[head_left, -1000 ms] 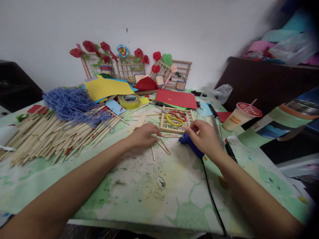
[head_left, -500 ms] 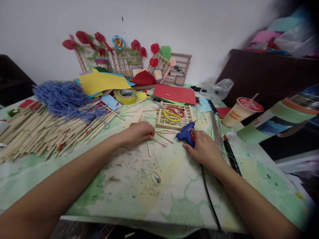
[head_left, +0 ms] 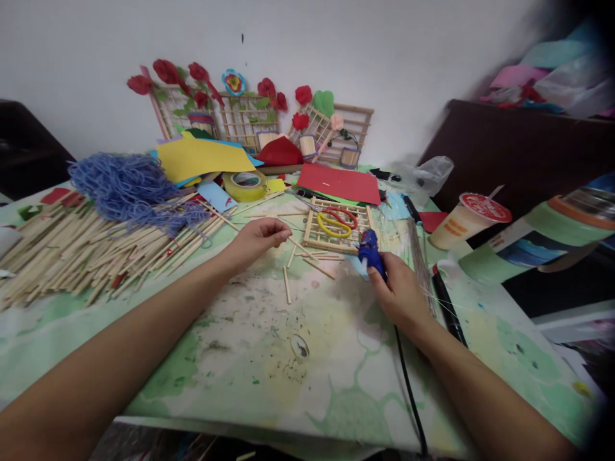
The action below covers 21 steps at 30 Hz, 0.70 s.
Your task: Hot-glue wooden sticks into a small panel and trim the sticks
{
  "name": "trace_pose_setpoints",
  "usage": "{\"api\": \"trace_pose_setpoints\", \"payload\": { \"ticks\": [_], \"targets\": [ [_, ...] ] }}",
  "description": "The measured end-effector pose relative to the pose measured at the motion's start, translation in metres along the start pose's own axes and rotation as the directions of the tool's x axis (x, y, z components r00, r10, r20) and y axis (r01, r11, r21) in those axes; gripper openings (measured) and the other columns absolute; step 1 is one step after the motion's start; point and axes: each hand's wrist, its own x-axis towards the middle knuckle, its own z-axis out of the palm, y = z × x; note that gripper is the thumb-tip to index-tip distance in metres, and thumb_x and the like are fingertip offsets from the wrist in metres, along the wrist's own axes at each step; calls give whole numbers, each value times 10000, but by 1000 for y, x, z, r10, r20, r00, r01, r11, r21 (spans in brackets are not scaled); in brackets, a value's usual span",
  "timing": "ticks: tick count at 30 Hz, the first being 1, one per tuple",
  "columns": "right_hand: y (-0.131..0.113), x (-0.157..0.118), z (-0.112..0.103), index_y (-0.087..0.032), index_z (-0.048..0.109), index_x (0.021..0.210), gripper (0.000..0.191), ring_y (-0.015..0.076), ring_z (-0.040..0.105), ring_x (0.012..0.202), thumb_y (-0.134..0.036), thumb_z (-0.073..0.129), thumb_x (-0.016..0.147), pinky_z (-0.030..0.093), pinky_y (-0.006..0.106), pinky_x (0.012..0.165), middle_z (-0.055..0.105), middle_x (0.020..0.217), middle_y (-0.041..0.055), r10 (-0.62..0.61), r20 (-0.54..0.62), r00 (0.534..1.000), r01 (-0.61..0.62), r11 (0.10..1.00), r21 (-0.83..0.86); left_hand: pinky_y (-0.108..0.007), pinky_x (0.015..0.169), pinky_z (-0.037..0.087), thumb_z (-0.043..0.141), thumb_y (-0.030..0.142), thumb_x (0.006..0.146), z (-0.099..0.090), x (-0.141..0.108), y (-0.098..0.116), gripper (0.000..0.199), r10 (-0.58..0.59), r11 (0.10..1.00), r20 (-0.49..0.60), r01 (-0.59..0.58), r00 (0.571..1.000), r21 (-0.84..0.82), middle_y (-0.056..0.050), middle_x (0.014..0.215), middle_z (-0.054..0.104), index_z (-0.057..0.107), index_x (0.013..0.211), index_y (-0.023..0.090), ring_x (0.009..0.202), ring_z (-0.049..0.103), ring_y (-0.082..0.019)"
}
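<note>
My left hand [head_left: 262, 240] is raised a little over the table's middle, thumb and fingers pinched on the end of a thin wooden stick [head_left: 302, 248]. Below it, short loose wooden sticks [head_left: 287, 285] lie on the patterned tablecloth. My right hand [head_left: 401, 291] is wrapped round a blue hot glue gun [head_left: 369, 248], its tip turned towards me and its black cord [head_left: 407, 384] trailing off the front edge. Behind both hands is a small stick lattice [head_left: 314, 242], with red-and-yellow scissors [head_left: 335, 224] on top.
A large stick pile [head_left: 72, 256] and blue yarn [head_left: 122, 189] occupy the left. Yellow tape [head_left: 245, 186] and red paper [head_left: 339, 182] lie farther back. On the right stand a sealed drink cup [head_left: 468, 221] and a green bottle [head_left: 533, 237], near a black marker [head_left: 449, 307].
My right hand has lifted the glue gun and turned its tip towards me. My left hand has risen from the table with a stick in its fingers.
</note>
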Motion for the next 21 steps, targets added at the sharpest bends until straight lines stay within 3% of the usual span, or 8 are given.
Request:
{"api": "trace_pose_setpoints", "payload": {
  "ticks": [2,4,9,13,17,19,21],
  "targets": [
    [-1,-5,4,-172,520,960,280,234,537,773,-401,398,854,394,341,685,589,852,88,-69,-57,996,80,973,219,-255,582,399,635,495,725,5,1,-6,317,-32,997,-36,29,999,-70,-6,665,560,629,782,184,603,484,-125],
    [-2,-12,11,-194,522,948,279,213,533,739,-431,425,839,407,330,667,578,833,60,-103,-55,993,116,888,445,-249,575,404,653,489,716,9,1,-8,318,-50,991,-44,43,998,-128,-1,655,568,632,773,177,592,487,-116],
    [-16,-31,25,-230,572,946,320,190,515,659,-493,419,848,400,322,578,574,830,55,-37,66,997,-34,558,829,-241,575,415,654,469,723,24,-9,4,302,-100,974,37,105,994,-201,-9,664,614,641,742,169,584,509,-107],
    [-37,-35,33,-245,582,947,319,205,532,736,-512,516,787,437,360,703,576,814,46,85,-10,996,-22,368,930,-228,505,400,681,453,697,43,-29,17,293,-184,930,128,215,975,-297,-4,618,603,629,775,176,530,522,-106],
    [-65,-31,47,-246,537,907,281,163,523,689,-454,627,740,444,316,655,558,833,16,196,121,973,-165,229,959,-232,496,419,722,421,661,59,-46,18,266,-228,859,144,269,963,-435,9,588,591,611,749,196,516,534,-109],
    [-76,-28,55,-230,526,853,277,153,518,679,-431,667,725,443,301,650,544,791,3,234,199,952,-253,229,940,-239,514,434,727,397,657,62,-49,18,229,-217,853,113,245,970,-462,14,595,594,616,716,206,515,535,-107],
    [-81,-26,62,-217,527,811,284,148,508,667,-398,711,692,434,287,635,536,750,-7,256,227,940,-298,285,911,-249,532,448,732,372,651,62,-49,19,203,-215,849,75,224,974,-478,16,590,598,622,703,209,516,543,-111]
  ]
}}
